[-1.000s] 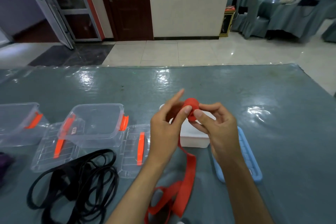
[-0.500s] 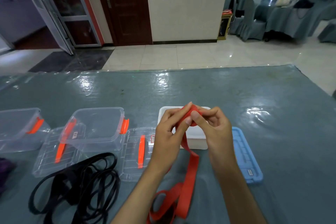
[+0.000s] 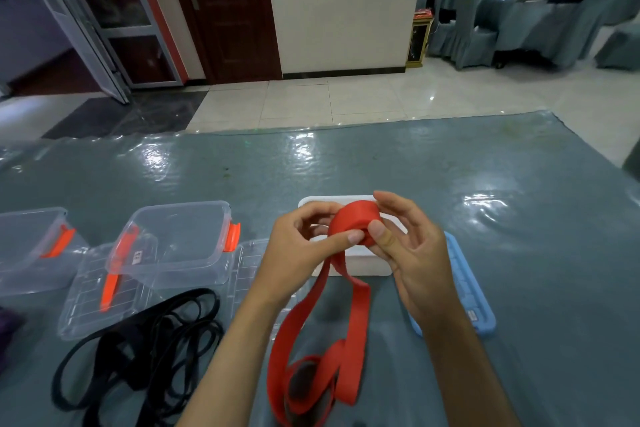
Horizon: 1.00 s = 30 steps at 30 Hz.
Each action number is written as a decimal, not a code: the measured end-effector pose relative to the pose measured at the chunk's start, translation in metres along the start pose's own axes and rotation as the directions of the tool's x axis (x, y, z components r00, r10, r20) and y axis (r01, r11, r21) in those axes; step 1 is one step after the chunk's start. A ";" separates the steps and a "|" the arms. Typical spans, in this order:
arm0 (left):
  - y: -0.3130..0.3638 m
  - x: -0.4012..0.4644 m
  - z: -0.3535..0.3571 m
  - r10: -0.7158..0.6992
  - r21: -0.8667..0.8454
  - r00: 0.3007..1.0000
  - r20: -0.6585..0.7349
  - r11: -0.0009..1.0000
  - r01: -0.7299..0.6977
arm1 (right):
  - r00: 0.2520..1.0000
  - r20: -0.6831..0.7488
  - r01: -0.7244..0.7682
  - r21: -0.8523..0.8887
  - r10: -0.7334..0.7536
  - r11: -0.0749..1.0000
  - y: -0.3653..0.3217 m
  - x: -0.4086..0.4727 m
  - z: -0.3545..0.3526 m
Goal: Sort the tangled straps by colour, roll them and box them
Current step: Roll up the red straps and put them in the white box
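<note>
The counter (image 3: 450, 166) carries a clear box (image 3: 180, 239) with orange latches at centre left, a second clear box (image 3: 31, 246) at the far left edge, and clear lids (image 3: 86, 302) lying flat beneath and beside them. A tangle of black straps (image 3: 145, 350) lies in front of the lids. A white box (image 3: 349, 262) stands directly behind the hands, partly hidden by them; a blue lid (image 3: 467, 295) lies just right of it, under the right forearm. A dark purple item shows at the left edge, possibly another strap.

The red strap (image 3: 353, 218) is held above the white box as a partly wound roll, its round face tilted up and left. Its loose tail hangs down toward the viewer, its long axis running near to far, and ends in loops on the counter.

The left hand (image 3: 304, 246) pinches the roll; the right hand (image 3: 408, 246) pinches it with the thumb in front.

Compared with half a second ago, the roll is more exposed and turned toward the camera, and the hands are spread further apart.
</note>
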<state>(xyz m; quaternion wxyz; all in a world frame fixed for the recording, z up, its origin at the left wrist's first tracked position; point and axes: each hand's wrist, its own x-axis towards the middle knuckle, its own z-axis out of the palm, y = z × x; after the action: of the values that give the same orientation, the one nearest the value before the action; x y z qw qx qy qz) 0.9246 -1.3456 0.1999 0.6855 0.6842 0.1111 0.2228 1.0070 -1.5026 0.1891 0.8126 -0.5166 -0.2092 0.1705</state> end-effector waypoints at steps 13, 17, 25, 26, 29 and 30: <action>0.000 -0.004 -0.002 -0.041 0.005 0.993 0.107 0.999 0.041 | 0.997 0.004 0.070 -0.160 -0.071 0.985 -0.002 0.007 -0.001; -0.003 -0.002 0.005 -0.018 -0.007 0.998 0.056 1.000 0.019 | 0.965 0.024 0.257 -0.307 -0.263 0.916 -0.004 0.012 -0.003; -0.006 -0.001 0.029 0.013 -0.304 0.988 -0.156 0.951 -0.060 | 0.989 -0.119 0.092 -0.008 -0.092 0.996 0.011 0.014 0.003; -0.005 0.001 0.027 0.023 -0.303 0.985 -0.173 0.950 -0.075 | 0.994 -0.080 0.069 -0.032 -0.072 0.997 0.011 0.017 0.000; -0.001 0.009 0.017 0.086 -0.229 0.985 -0.153 0.966 -0.120 | 0.999 0.021 0.039 -0.160 -0.036 0.986 0.005 0.023 -0.010; 0.000 0.011 0.015 0.104 -0.205 0.985 -0.137 0.970 -0.131 | 0.999 0.040 0.024 -0.171 -0.018 0.985 0.003 0.025 -0.011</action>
<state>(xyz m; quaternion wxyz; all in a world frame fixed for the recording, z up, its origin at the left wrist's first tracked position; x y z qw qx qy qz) 0.9410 -1.3542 0.2024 0.7321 0.5968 0.0885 0.3162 1.0339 -1.4980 0.1863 0.7627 -0.5791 -0.2439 0.1530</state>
